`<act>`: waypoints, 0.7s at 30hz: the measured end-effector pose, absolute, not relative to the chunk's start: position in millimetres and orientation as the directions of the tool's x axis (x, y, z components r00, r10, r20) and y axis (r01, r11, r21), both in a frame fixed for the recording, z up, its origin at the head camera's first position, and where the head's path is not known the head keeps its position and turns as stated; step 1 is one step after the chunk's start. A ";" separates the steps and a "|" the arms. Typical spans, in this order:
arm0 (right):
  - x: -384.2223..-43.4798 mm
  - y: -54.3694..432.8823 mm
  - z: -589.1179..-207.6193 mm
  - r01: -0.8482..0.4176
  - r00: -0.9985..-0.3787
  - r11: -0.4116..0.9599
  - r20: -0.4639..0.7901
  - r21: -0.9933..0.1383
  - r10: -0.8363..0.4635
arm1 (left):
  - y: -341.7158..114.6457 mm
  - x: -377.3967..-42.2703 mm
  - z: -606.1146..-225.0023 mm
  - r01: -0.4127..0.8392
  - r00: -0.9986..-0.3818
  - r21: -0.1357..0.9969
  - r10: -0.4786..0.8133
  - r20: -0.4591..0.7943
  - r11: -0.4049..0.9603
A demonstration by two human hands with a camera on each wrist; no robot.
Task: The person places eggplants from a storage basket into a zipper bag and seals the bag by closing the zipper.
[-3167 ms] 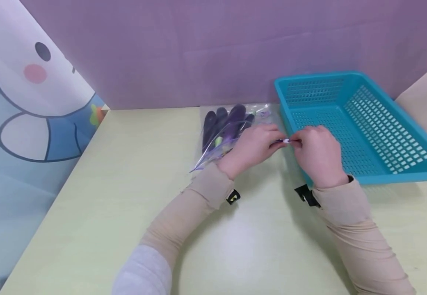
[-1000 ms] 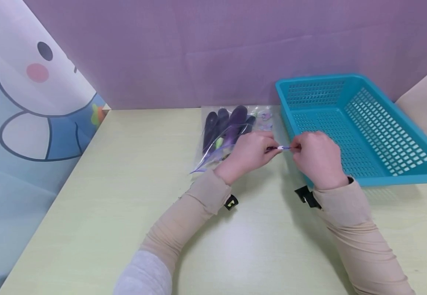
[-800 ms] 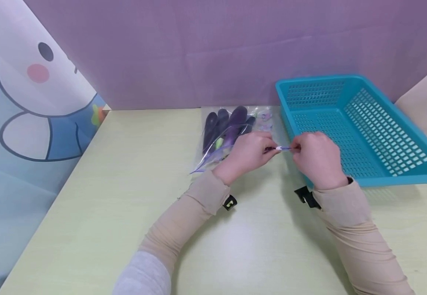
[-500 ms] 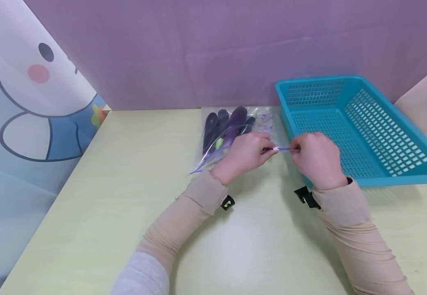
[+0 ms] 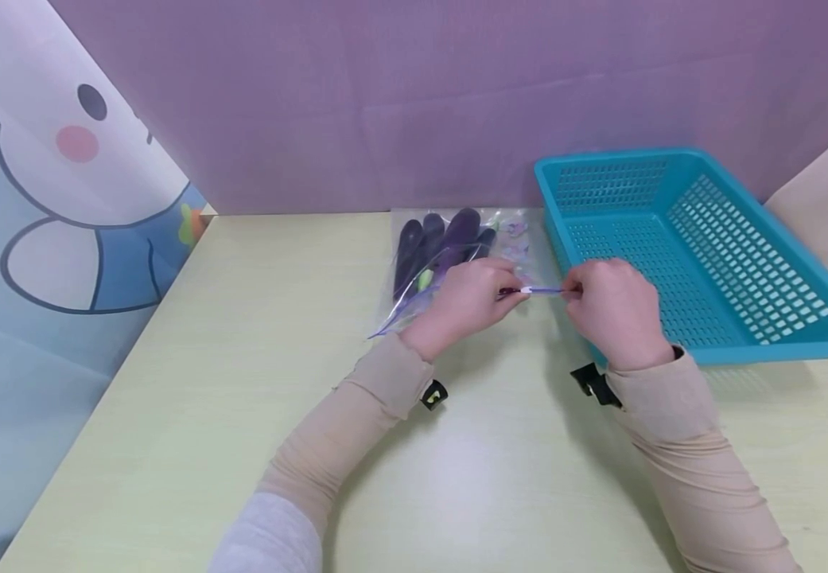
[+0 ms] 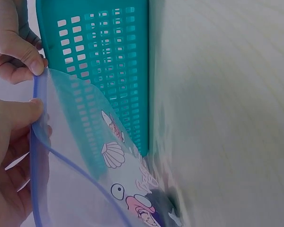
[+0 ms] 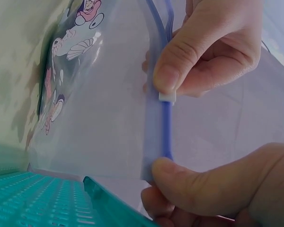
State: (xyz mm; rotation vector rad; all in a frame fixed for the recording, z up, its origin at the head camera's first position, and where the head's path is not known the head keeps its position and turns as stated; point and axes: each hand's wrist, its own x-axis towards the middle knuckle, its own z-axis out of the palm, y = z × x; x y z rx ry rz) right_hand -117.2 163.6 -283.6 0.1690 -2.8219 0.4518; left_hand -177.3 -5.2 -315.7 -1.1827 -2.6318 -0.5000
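A clear slider zip bag (image 5: pixel 521 231) with sea-themed prints lies at the back of the table, several dark purple eggplants (image 5: pixel 456 231) inside. My left hand (image 5: pixel 474 294) pinches the white slider (image 7: pixel 167 97) on the blue zip strip (image 7: pixel 167 127). At the strip's right end, my right hand (image 5: pixel 616 306) pinches the bag's corner between thumb and fingers. Between the hands the strip runs straight; left of the slider its two blue edges (image 6: pixel 80 170) spread apart. My left hand and forearm hide part of the bag's mouth in the head view.
A teal plastic basket (image 5: pixel 764 350) with perforated walls stands to the right, its left rim beside the bag and near my right hand. A purple backdrop (image 5: pixel 385 103) rises behind the pale table (image 5: pixel 242 382). A cartoon-printed cloth (image 5: pixel 48 358) hangs at the left.
My left hand has slid leftward along the zip with the slider, widening the gap to my right hand. The right hand stays almost still, holding the corner.
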 end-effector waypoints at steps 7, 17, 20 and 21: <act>-117.0 163.2 -283.8 -0.158 -0.954 0.943 0.292 -0.292 -0.069 | -9.3 -178.1 -317.7 0.755 -0.653 0.218 0.680 0.334 0.618; -116.5 163.1 -283.0 -0.166 -0.954 0.940 0.290 -0.297 -0.077 | -15.0 -178.9 -319.3 0.750 -0.659 0.225 0.678 0.325 0.622; -116.7 163.1 -283.3 -0.166 -0.955 0.941 0.287 -0.296 -0.078 | -16.0 -178.1 -318.9 0.748 -0.662 0.235 0.675 0.326 0.620; -116.7 163.0 -283.6 -0.173 -0.952 0.941 0.293 -0.292 -0.084 | -16.1 -178.2 -318.9 0.747 -0.663 0.235 0.674 0.326 0.621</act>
